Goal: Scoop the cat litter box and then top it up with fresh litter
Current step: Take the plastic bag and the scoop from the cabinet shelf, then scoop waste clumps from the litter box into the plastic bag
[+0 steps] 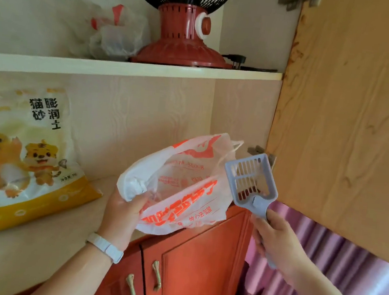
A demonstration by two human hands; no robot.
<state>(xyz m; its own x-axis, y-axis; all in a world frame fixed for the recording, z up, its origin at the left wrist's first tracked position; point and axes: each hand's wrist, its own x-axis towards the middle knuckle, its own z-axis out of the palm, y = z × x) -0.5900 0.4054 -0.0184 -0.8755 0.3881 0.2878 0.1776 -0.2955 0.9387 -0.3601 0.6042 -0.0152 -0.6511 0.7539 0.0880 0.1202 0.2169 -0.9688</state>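
Observation:
My left hand (122, 214) grips a crumpled white plastic bag with orange print (184, 185), held up in front of an open cupboard. My right hand (274, 243) holds the handle of a pale blue slotted litter scoop (250, 180), whose head points up just right of the bag. A yellow and white bag of cat litter (22, 159) with cartoon animals leans on the cupboard's lower shelf (64, 241) at the left. The litter box is not in view.
On the upper shelf (124, 69) stand a red fan (184, 32) and a clear plastic bag (114, 34). The open wooden cupboard door (351, 121) hangs at the right. Red cabinet doors with brass handles (156, 279) sit below, purple curtains (320, 270) at the lower right.

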